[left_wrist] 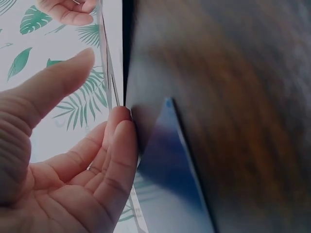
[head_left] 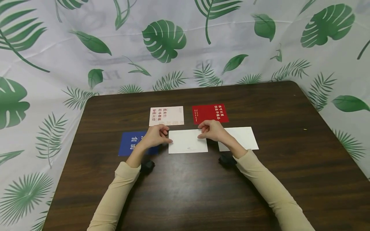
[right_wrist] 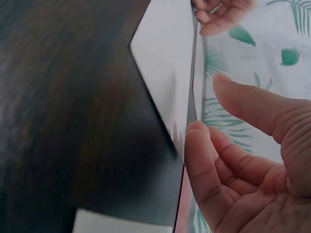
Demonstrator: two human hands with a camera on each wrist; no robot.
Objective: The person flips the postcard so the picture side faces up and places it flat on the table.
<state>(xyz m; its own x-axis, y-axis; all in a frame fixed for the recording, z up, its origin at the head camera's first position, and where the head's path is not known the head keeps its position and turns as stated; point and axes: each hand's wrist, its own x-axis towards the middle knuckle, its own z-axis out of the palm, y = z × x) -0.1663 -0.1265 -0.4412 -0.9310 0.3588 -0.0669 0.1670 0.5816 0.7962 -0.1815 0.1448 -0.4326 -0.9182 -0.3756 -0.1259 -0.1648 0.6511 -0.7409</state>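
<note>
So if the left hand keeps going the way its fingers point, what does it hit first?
Its fingers point right, at the left edge of the white card, which the left hand seems to touch already. Beyond the card lies the right hand. Depth is hard to judge.

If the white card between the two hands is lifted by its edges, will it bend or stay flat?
The white card looks thin and lies flat, so it is probably light and may bow slightly. On the smooth table, it would likely slide when pushed. Left hand and right hand touch opposite edges.
</note>
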